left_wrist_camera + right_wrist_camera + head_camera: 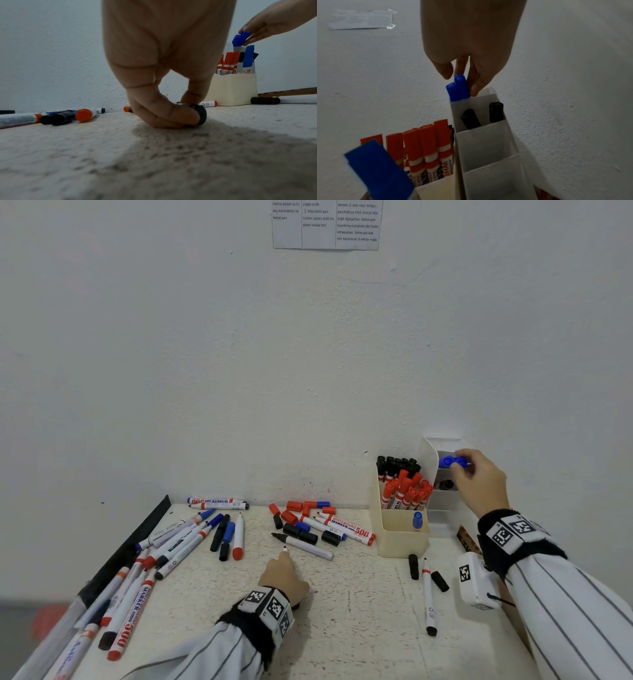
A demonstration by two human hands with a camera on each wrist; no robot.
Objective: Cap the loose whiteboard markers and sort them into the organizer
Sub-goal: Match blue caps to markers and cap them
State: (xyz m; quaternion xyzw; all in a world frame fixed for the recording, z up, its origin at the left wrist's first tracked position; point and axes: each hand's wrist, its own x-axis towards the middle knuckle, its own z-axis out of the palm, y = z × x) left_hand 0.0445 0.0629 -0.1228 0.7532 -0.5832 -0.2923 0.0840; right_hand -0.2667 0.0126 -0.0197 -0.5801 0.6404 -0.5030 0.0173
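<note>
My left hand [287, 571] rests low on the speckled table [359, 628], its thumb and a finger pinching a black cap [201, 115] against the surface. An uncapped black marker [305, 545] lies just beyond its index fingertip. My right hand [474, 474] reaches to the top slot of the white tiered organizer [430, 460] and grips a blue-capped marker [462, 86] standing beside another blue one. A cream organizer box [400, 537] holds several black and red markers and one blue marker.
Many loose markers [164, 549] lie at the table's left, and loose red, black and blue caps [305, 517] at the back middle. One uncapped marker [428, 594] and two black caps lie in front of the cream box. A wall rises behind.
</note>
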